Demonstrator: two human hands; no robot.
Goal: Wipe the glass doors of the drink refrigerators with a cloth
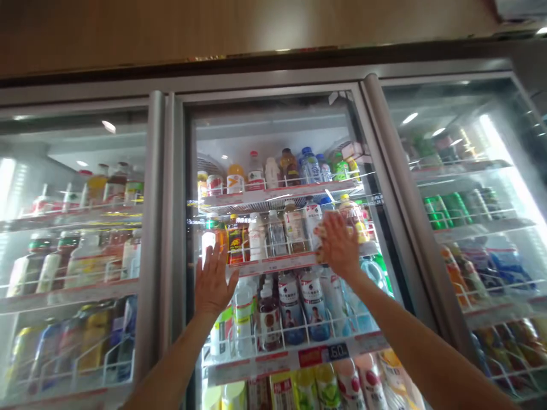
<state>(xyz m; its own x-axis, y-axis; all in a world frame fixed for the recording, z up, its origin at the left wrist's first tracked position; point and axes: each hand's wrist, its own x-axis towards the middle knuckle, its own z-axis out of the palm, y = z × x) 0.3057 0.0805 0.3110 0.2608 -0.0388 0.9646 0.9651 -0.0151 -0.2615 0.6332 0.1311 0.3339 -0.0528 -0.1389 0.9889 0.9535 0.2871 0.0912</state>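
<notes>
My left hand [213, 281] is raised at the left side of the middle glass door [273, 111], palm forward, with its fingers spread and nothing in them. Toward the right of the same door, my right hand [339, 246] lies flat, slightly blurred. A light, spotted piece of what looks like cloth [318, 242] shows at its left edge, pressed under the palm against the glass. Most of that piece is hidden by the hand. Behind the glass, bottled drinks [294, 228] stand on the shelf level with both hands.
Metal door frames [157, 228] flank the middle door, with another upright post [397, 188] on the right. Side coolers hold bottles [77, 256] and green cans [448, 209]. A price tag [337, 352] sits on a lower shelf edge. Above runs a brown panel [256, 28].
</notes>
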